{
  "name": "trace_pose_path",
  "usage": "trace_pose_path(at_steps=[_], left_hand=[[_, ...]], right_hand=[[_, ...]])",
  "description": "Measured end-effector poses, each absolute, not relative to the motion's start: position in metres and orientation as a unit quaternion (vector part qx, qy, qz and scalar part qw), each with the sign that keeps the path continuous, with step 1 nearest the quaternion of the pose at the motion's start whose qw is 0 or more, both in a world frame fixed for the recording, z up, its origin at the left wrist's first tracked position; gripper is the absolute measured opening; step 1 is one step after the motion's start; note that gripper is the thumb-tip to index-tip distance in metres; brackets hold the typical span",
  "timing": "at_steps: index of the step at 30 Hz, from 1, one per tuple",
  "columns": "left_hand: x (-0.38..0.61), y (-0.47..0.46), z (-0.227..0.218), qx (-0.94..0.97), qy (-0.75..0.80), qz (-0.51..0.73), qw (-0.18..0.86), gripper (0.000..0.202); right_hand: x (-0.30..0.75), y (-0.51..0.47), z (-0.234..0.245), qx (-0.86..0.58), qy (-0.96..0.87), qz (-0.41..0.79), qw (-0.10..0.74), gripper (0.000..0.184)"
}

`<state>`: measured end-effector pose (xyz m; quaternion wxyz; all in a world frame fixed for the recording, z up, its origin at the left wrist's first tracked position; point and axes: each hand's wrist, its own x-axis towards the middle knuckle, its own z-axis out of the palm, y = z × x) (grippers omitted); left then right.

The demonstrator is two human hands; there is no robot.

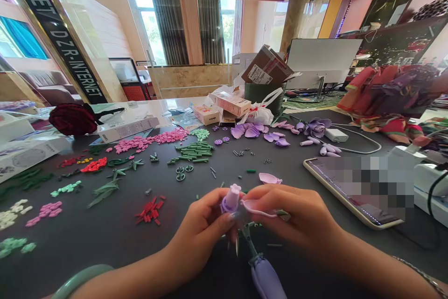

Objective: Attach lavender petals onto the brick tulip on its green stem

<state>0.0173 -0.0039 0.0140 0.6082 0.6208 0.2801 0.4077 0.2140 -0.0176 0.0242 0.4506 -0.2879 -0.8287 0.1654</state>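
Note:
In my left hand (206, 222) is a small purple flower core (233, 198) with a pale pink top, pinched between thumb and fingers. My right hand (297, 210) grips a pale pink petal (257, 209) close to the core's right side; I cannot tell whether the two touch. Below both hands a purple flower bud (268, 278) hangs from a grey-green stem (249, 240), pointing down toward the lower edge. Another pink petal (269, 178) lies on the dark table just beyond my right hand. My fingers hide part of the stem's upper end.
Sorted toy pieces lie across the table: green rods (194, 150), pink pieces (154, 140), red pieces (150, 210), purple petals (250, 130). A phone (353, 191) lies at right beside a white power strip (432, 187). Small boxes (229, 103) and a monitor (322, 61) stand behind.

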Motion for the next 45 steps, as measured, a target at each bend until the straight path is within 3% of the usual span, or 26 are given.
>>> trace_pose_path(at_steps=[17, 22, 27, 40, 45], left_hand=[[0.017, -0.006, 0.015, 0.593, 0.273, 0.415, 0.634, 0.017], [0.016, -0.004, 0.011, 0.558, 0.247, 0.433, 0.663, 0.029], [0.015, -0.003, 0.009, 0.538, 0.250, 0.420, 0.687, 0.028], [0.016, -0.003, 0.003, 0.447, 0.206, 0.405, 0.771, 0.035], [0.016, -0.003, -0.001, 0.428, 0.190, 0.390, 0.793, 0.028]], right_hand=[[0.218, -0.021, 0.020, -0.273, -0.869, 0.020, 0.412, 0.030], [0.219, -0.021, 0.029, -0.275, -0.859, 0.007, 0.431, 0.020], [0.220, -0.020, 0.038, -0.285, -0.838, -0.004, 0.465, 0.011], [0.215, -0.020, 0.031, -0.220, -0.862, 0.030, 0.457, 0.011], [0.218, -0.020, 0.031, -0.215, -0.875, 0.023, 0.434, 0.015]])
